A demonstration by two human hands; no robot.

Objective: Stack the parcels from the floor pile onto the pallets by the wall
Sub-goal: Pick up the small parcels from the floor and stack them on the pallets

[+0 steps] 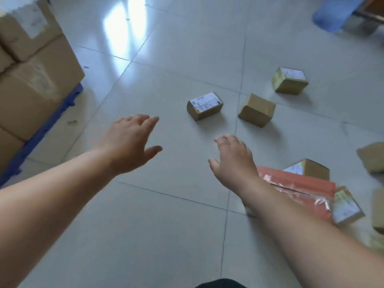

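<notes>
The left hand is stretched out flat, fingers straight and spread, thumb apart, with nothing in it. The right hand is empty too, palm down, its fingers loosely bent and splayed. Both hang above the tiled floor, short of the labelled parcel, which lies ahead of them and touches neither.

Just right of the labelled parcel sits a plain brown parcel. Further right and beyond it is a third parcel with a white label on top. To the near right of the labelled parcel, partly behind the right forearm, lies a flat red parcel with a small labelled box at its edge. Well to the left of the labelled parcel stand stacked cartons on a blue pallet.

This looks like the reach for the next pick-up, with the labelled parcel the likely target. The next move calls for lowering both hands to its opposite sides, gripping, lifting, and turning left toward the pallet.
</notes>
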